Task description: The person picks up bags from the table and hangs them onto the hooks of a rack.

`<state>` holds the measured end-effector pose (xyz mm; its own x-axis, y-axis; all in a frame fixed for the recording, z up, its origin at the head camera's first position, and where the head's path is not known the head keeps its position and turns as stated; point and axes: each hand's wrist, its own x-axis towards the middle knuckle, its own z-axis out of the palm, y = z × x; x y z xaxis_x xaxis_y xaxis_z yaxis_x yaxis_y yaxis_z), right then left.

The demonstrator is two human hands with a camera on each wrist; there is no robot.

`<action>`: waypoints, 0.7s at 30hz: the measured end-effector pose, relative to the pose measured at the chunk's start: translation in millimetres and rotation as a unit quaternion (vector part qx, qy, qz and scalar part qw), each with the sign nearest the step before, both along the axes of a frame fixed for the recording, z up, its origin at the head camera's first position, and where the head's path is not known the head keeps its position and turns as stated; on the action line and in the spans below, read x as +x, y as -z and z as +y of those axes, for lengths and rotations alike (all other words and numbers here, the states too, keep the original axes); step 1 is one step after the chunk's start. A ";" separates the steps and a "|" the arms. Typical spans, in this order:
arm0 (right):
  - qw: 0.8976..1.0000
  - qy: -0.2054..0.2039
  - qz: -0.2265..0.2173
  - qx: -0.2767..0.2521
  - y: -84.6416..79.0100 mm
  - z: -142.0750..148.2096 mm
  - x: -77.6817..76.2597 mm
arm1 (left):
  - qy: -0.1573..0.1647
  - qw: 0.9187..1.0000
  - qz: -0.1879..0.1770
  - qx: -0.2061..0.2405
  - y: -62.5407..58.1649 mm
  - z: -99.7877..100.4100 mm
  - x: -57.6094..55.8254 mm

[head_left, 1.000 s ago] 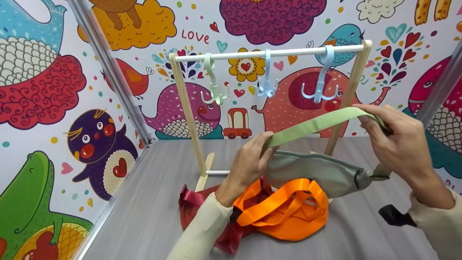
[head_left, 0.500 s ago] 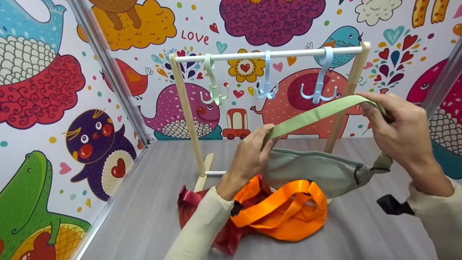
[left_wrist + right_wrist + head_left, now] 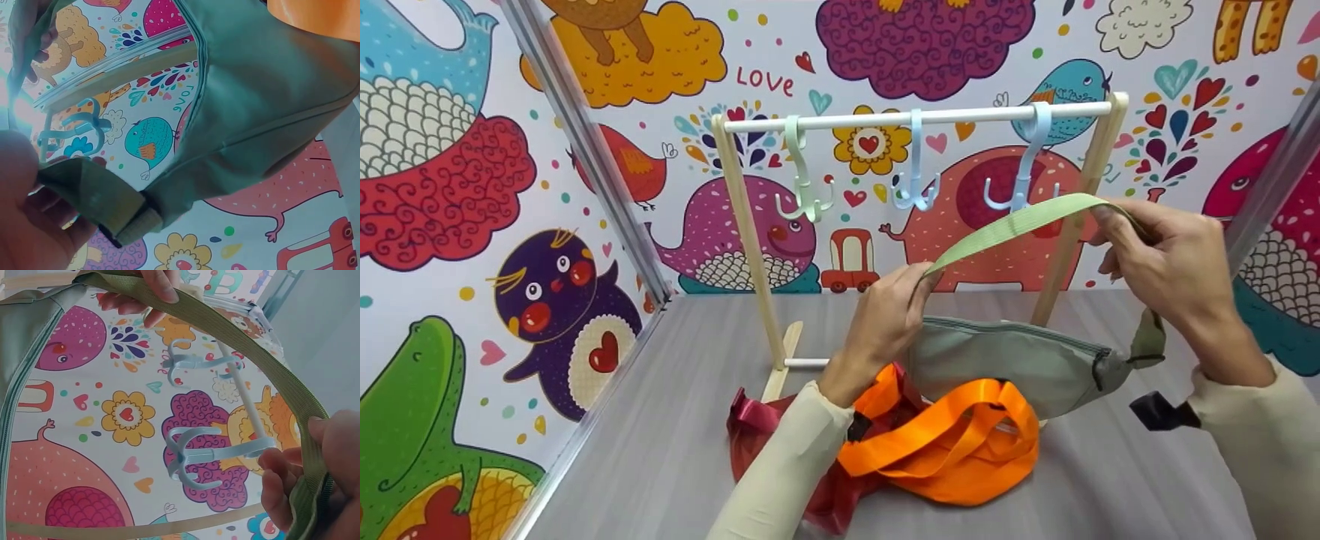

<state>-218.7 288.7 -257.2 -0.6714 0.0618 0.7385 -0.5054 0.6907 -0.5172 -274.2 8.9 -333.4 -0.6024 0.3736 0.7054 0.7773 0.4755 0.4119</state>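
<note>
- Orientation: clock positions refer to the head view, with the grey-green bag (image 3: 1005, 364) at the dial's centre.
- Left hand (image 3: 885, 315), at 10 o'clock: thumb and fingers pinch the near end of the green strap (image 3: 1012, 229). The wrist is raised from the pale left sleeve (image 3: 784, 472), which enters from below.
- Right hand (image 3: 1174, 262), at 2 o'clock and higher than the left: the thumb lies on the green strap and the fingers curl behind it in a firm grasp. The forearm rises from the right sleeve (image 3: 1260, 442), at 4 o'clock.
- Green strap: arched between the two hands, both faces smooth and without knots.
- Orange bag (image 3: 960, 480), at 7 o'clock: lies on the grey table (image 3: 660, 420), its broad strap looped on top; contents cannot be told.
- Red bag (image 3: 832, 495), at 8 o'clock: lies beside and partly beneath the orange bag; the left sleeve covers part of it.
- Grey-green bag: hangs below the green strap, tilted down toward 4 o'clock, its zip along the upper edge; contents hidden.
- Rack (image 3: 750, 247), beyond the bags: its rod bears a mint hook (image 3: 804, 187) at 10 o'clock, a middle blue hook (image 3: 915, 191) at 11 and a right blue hook (image 3: 1030, 157) at 12.
- Printed wall (image 3: 765, 45): forms the background.
</note>
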 end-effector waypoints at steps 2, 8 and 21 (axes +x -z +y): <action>1.000 0.007 -0.017 -0.005 -0.2 -0.1 -1.9 | -0.004 1.000 -0.002 -0.002 -0.2 2.0 -1.6; 0.998 0.028 -0.055 -0.001 -0.1 0.3 -7.8 | -0.009 1.000 -0.011 -0.006 -0.7 7.6 -4.5; 0.995 0.040 -0.087 0.013 8.3 -0.5 -17.0 | -0.044 0.998 -0.028 -0.023 1.8 17.6 -8.4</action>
<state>-235.7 288.2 -265.5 -0.7833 0.1020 0.6132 -0.3523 0.7399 -0.5731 -282.6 26.6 -335.1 -0.6729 0.3479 0.6528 0.7076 0.5601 0.4308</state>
